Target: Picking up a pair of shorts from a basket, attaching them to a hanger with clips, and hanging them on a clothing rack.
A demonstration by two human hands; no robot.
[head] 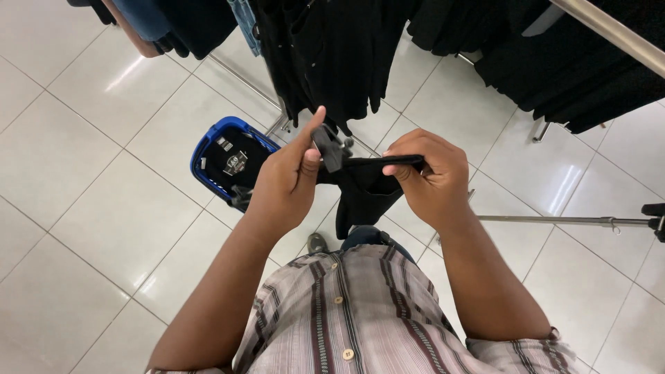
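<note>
Blue plastic basket (pixel 208 149) on the white tiled floor (pixel 83 180), at ten o'clock from the hands, holding dark folded clothing with a pale printed patch. At centre, a black clip hanger (pixel 332 149) carries a small black garment (pixel 364 197) hanging limp below the bar. Left hand (pixel 287 183) pinches the hanger's clip end, thumb raised; right hand (pixel 429 176) grips the bar's other end. Black clothes (pixel 332 48) hang on rails at twelve o'clock.
</note>
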